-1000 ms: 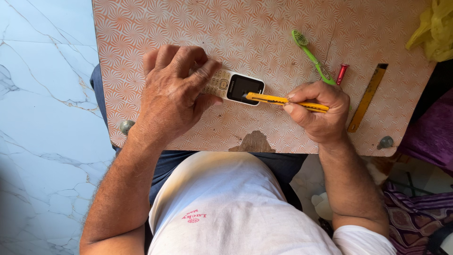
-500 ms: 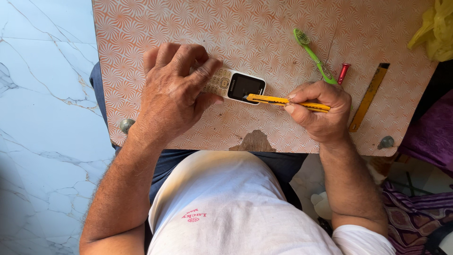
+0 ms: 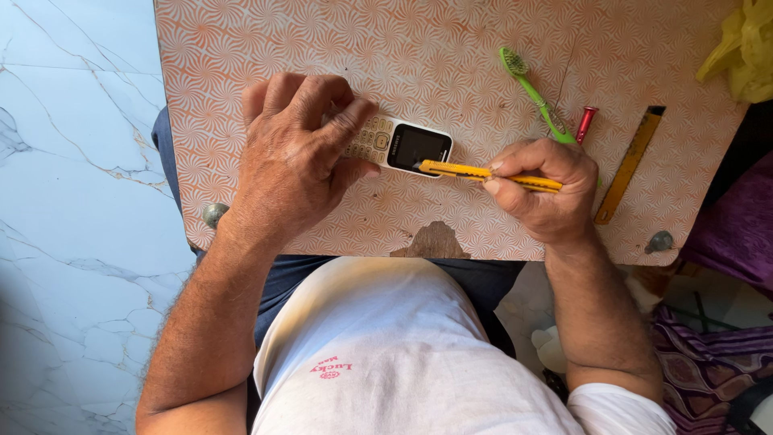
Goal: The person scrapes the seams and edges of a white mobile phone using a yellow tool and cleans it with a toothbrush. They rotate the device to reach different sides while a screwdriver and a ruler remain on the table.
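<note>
A small white keypad phone (image 3: 403, 145) lies on the orange patterned table (image 3: 451, 56). My left hand (image 3: 294, 157) presses down on its keypad end and covers most of the keys. My right hand (image 3: 543, 189) grips a yellow utility knife (image 3: 483, 173) whose tip rests at the edge of the phone's dark screen.
A green toothbrush (image 3: 535, 93), a small red tool (image 3: 585, 123) and a yellow ruler (image 3: 630, 165) lie on the table to the right. A yellow cloth (image 3: 745, 48) sits at the far right corner. White marble floor (image 3: 72, 201) is on the left; purple fabric (image 3: 725, 354) lower right.
</note>
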